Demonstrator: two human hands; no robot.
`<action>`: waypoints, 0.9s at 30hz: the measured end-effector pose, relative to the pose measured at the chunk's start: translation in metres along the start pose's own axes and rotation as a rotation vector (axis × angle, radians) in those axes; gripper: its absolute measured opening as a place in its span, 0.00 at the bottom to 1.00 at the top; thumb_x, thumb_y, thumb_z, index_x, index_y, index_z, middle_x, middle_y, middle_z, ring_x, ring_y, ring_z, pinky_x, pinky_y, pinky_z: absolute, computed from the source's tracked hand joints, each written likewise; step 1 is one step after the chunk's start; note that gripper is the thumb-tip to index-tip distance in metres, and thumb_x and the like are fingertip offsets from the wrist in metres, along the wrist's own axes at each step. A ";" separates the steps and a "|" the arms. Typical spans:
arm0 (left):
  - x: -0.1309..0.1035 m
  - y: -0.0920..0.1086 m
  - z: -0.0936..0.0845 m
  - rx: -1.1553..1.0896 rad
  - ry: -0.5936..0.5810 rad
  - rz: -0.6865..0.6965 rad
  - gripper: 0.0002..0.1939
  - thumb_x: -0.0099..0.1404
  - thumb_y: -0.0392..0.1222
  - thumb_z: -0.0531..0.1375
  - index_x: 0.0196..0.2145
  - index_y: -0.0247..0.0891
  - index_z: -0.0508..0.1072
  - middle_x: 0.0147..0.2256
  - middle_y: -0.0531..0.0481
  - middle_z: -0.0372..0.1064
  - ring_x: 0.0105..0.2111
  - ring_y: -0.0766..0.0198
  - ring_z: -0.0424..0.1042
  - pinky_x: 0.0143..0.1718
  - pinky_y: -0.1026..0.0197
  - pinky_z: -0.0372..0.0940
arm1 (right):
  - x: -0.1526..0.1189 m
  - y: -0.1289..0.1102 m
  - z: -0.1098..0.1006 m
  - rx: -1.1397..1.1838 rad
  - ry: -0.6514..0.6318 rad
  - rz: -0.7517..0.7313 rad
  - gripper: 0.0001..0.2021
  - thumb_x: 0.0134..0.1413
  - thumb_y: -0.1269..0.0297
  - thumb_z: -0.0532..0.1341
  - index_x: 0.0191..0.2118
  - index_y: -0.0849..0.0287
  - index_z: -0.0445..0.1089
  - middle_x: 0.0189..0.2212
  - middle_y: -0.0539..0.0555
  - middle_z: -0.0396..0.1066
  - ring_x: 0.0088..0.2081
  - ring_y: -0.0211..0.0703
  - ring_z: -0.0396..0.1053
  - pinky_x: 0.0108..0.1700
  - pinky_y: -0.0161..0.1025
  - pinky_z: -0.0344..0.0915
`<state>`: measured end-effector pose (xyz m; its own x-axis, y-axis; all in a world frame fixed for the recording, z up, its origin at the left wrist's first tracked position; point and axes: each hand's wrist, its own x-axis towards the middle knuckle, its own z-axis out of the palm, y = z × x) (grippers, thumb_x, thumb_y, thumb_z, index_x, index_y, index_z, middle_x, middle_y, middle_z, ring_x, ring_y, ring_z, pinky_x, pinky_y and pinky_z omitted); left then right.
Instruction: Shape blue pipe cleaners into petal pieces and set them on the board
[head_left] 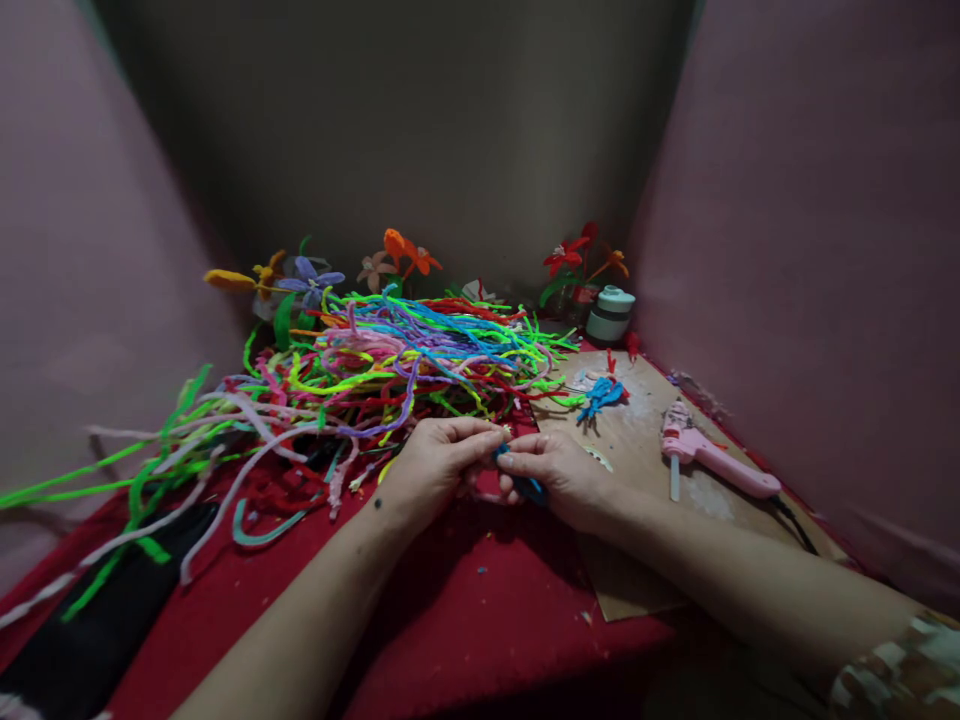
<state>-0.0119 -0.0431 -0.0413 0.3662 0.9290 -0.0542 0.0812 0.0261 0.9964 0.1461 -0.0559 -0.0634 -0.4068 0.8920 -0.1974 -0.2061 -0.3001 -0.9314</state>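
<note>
The blue piece (534, 491) is partly hidden (its shape is unclear), pinched in the right hand (561, 472) over the red tabletop (480, 625), inward of its near edge; the left hand (441, 458) narrows beside it, its hold impossible to tell

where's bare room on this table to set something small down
Red cloth between the forearms, apart from scattered crumbs; also the brown board between the right hand and pink glue gun. Crowded: the fuzzy stem pile beyond the left hand.
</note>
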 end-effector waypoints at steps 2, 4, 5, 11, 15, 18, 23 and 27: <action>0.001 -0.003 0.001 -0.029 0.028 -0.019 0.15 0.53 0.50 0.59 0.27 0.33 0.71 0.16 0.54 0.63 0.14 0.72 0.57 0.16 0.68 0.50 | 0.000 0.000 0.001 -0.001 -0.018 0.004 0.11 0.38 0.60 0.66 0.23 0.65 0.70 0.18 0.50 0.69 0.20 0.31 0.64 0.26 0.31 0.59; 0.002 -0.005 0.005 0.044 0.109 -0.004 0.14 0.55 0.50 0.58 0.24 0.34 0.69 0.15 0.56 0.60 0.14 0.71 0.57 0.17 0.67 0.51 | -0.001 0.001 0.003 -0.026 -0.025 0.009 0.11 0.39 0.60 0.66 0.23 0.64 0.70 0.18 0.49 0.68 0.19 0.31 0.63 0.24 0.31 0.58; 0.002 -0.004 0.007 0.138 0.168 0.033 0.13 0.56 0.48 0.57 0.23 0.35 0.69 0.15 0.56 0.60 0.15 0.71 0.58 0.18 0.67 0.52 | -0.001 0.001 0.003 -0.054 -0.013 0.003 0.11 0.40 0.60 0.65 0.23 0.64 0.70 0.18 0.49 0.67 0.18 0.31 0.62 0.23 0.31 0.57; 0.002 0.000 0.017 0.725 0.380 0.337 0.11 0.59 0.40 0.53 0.23 0.36 0.72 0.24 0.50 0.69 0.26 0.66 0.65 0.32 0.64 0.57 | -0.003 0.004 0.005 -0.251 0.096 -0.069 0.13 0.44 0.59 0.61 0.18 0.63 0.66 0.15 0.48 0.64 0.16 0.30 0.58 0.21 0.31 0.53; 0.004 0.001 0.011 0.355 0.264 0.118 0.12 0.55 0.46 0.57 0.25 0.34 0.72 0.19 0.52 0.66 0.19 0.69 0.62 0.23 0.65 0.56 | -0.004 0.003 0.005 -0.181 0.117 -0.056 0.13 0.44 0.59 0.62 0.19 0.63 0.65 0.15 0.48 0.65 0.15 0.30 0.58 0.19 0.30 0.52; 0.005 -0.001 0.006 0.086 0.113 -0.031 0.15 0.50 0.50 0.61 0.26 0.33 0.72 0.16 0.54 0.63 0.14 0.71 0.57 0.17 0.67 0.52 | -0.004 0.003 0.004 -0.164 0.106 -0.083 0.13 0.43 0.59 0.62 0.19 0.63 0.65 0.15 0.49 0.66 0.16 0.30 0.59 0.20 0.30 0.53; 0.007 -0.005 0.006 0.046 0.141 -0.015 0.14 0.48 0.48 0.63 0.22 0.33 0.70 0.17 0.52 0.67 0.16 0.69 0.62 0.17 0.66 0.55 | -0.002 0.003 0.004 -0.128 0.078 -0.079 0.12 0.43 0.60 0.63 0.19 0.63 0.66 0.16 0.49 0.66 0.17 0.30 0.60 0.21 0.30 0.55; 0.007 -0.005 0.006 0.043 0.161 -0.019 0.12 0.49 0.47 0.63 0.23 0.33 0.71 0.18 0.52 0.67 0.16 0.69 0.63 0.18 0.66 0.56 | -0.003 0.003 0.005 -0.046 0.043 -0.055 0.09 0.40 0.63 0.65 0.21 0.63 0.68 0.17 0.49 0.68 0.18 0.31 0.62 0.23 0.31 0.57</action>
<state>-0.0037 -0.0386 -0.0471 0.2110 0.9758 -0.0579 0.1278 0.0312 0.9913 0.1421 -0.0617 -0.0642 -0.3574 0.9206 -0.1576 -0.1851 -0.2352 -0.9542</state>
